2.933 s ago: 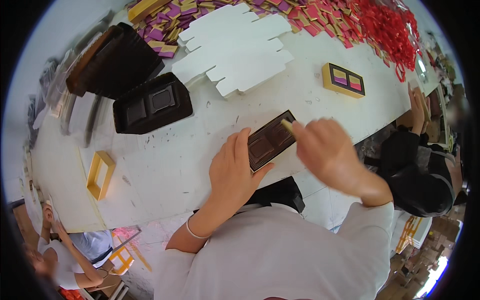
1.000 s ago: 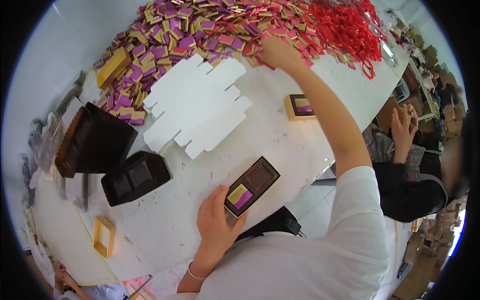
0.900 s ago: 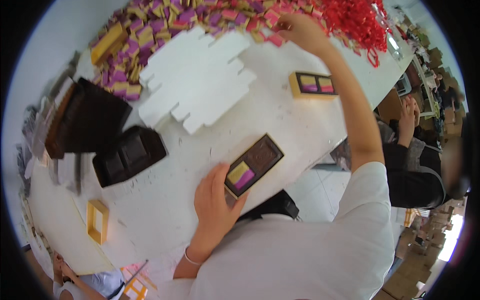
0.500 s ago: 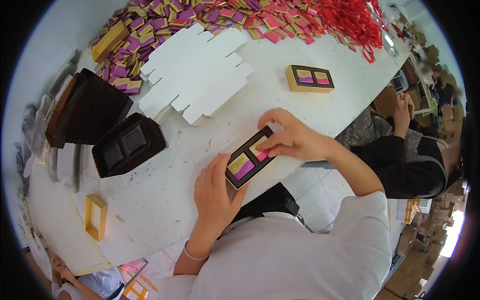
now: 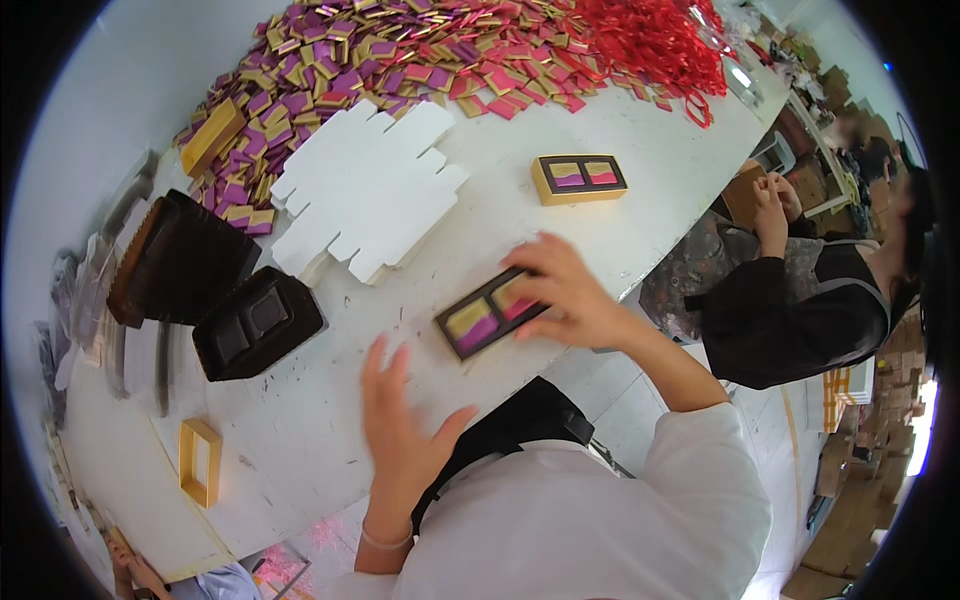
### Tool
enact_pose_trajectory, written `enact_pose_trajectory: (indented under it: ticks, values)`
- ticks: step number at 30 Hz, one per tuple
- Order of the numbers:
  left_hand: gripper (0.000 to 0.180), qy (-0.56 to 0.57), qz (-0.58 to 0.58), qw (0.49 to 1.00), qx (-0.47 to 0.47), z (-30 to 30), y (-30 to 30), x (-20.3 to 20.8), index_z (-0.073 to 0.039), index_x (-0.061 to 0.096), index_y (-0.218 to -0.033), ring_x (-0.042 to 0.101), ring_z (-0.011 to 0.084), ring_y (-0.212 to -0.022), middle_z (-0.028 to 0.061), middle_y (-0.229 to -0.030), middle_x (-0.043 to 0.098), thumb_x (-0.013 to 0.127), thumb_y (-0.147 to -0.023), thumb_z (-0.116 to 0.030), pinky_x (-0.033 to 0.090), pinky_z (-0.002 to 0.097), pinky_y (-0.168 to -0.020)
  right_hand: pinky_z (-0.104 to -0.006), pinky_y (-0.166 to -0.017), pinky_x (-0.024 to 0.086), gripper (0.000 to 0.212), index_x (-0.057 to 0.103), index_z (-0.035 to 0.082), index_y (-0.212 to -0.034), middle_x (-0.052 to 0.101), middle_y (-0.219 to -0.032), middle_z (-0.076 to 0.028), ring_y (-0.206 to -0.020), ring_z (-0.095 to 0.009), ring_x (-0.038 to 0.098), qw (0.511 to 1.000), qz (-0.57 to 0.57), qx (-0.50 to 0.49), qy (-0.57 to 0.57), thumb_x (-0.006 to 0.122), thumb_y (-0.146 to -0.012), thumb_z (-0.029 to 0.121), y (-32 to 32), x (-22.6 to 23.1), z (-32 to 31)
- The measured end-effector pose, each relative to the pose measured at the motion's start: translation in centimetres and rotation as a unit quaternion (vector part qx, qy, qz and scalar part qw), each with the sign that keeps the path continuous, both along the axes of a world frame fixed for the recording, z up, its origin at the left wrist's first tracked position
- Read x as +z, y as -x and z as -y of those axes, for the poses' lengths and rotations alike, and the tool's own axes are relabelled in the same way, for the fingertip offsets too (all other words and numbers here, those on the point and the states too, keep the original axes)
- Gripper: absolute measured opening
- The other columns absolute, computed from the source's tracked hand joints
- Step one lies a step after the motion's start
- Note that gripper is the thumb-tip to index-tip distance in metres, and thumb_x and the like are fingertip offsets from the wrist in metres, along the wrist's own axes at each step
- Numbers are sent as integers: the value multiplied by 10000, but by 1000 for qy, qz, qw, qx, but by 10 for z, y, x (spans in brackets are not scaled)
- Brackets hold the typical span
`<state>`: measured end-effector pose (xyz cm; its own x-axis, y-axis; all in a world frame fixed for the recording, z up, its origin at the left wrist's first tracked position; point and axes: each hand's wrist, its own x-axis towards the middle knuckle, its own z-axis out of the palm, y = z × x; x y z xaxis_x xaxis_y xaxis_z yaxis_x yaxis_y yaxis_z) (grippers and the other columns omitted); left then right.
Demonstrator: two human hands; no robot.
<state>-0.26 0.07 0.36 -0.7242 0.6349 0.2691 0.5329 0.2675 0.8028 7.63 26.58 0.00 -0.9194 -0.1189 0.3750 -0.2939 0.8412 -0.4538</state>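
A small black-lined box with two flat wrapped pieces is in front of me on the white table. The purple-and-gold piece lies in its left compartment, the pink-and-gold one in its right. My right hand spans the box's right end, thumb on the near side and fingers over the far side, gripping it and partly covering the pink piece. My left hand is off the box to its left, empty, fingers and thumb spread, smeared by motion.
A gold box with two similar pieces stands farther right. Heaped wrapped pieces and red ribbons fill the back. White flat cards, dark trays and a gold frame lie left. A person sits at right.
My left hand has let go of the box and moved away with its fingers spread. My right hand has shifted from the pink piece to the box's end, and the box has moved slightly away from me.
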Motion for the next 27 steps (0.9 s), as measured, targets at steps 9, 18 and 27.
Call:
enact_pose_trajectory:
  ticks: [9,18,27]
  values:
    - [679,196,-265,863,383,231,64,-3,-52,368,-1420,352,323,-1330,167,-1442,380,657,-874,-334,280,448,-1095,-470,-998,379,420,616,36,-1031,542,-1211,-167,-1172,-373,480,954,-74,-243,-160,737,-746,318,-29,-5,-113]
    - [405,214,-182,901,331,288,83,-50,-46,550,-1194,408,358,-1257,170,-1331,468,671,-846,-214,331,463,-1045,-440,-902,455,324,647,39,-1023,559,-1221,-187,-1109,-358,542,946,-253,-193,-67,752,-750,179,-12,18,-31]
    - [95,175,-186,957,137,121,5,-13,-101,697,-821,441,376,-1196,82,-1097,584,719,-729,-102,354,477,-1000,-395,-800,461,149,630,-15,-958,596,-1033,-168,-904,-315,572,850,-135,251,442,621,-876,109,-7,22,120]
